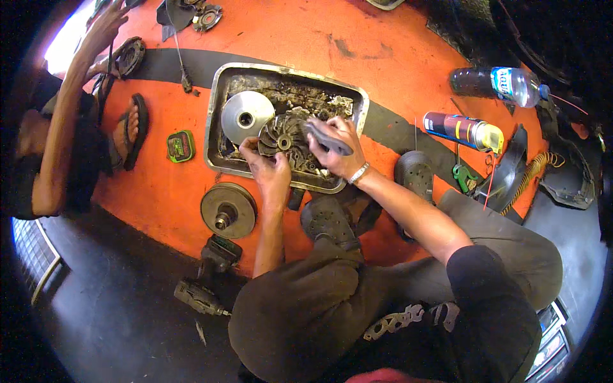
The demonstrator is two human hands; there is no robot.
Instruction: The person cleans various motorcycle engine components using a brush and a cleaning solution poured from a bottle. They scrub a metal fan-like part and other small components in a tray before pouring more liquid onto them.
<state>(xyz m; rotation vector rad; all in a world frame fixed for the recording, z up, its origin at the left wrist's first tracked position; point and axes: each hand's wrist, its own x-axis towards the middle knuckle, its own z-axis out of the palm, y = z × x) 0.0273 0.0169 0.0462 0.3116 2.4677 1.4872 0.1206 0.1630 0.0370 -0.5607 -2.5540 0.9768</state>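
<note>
A finned metal disc [283, 142] with curved blades around a central hub is tilted over the shallow metal tray [211, 131]. My left hand [271, 169] grips its near left edge between thumb and fingers. On the disc's right side, my right hand [341, 150] is closed around a brush [331, 139] with a dark oblong back; its working end is blurred and partly hidden. Behind and to the left, a smooth silver disc [257, 113] with a centre hole lies in the tray. Dark grime and wet residue cover the tray's bottom.
Left of my legs are a round metal part with a shaft [241, 199] and a cordless driver [199, 295]. A green tin [181, 146] lies beyond. At right are a spray can [456, 129], a water bottle [479, 83] and a coiled hose [527, 179]. Another person [60, 140] sits left.
</note>
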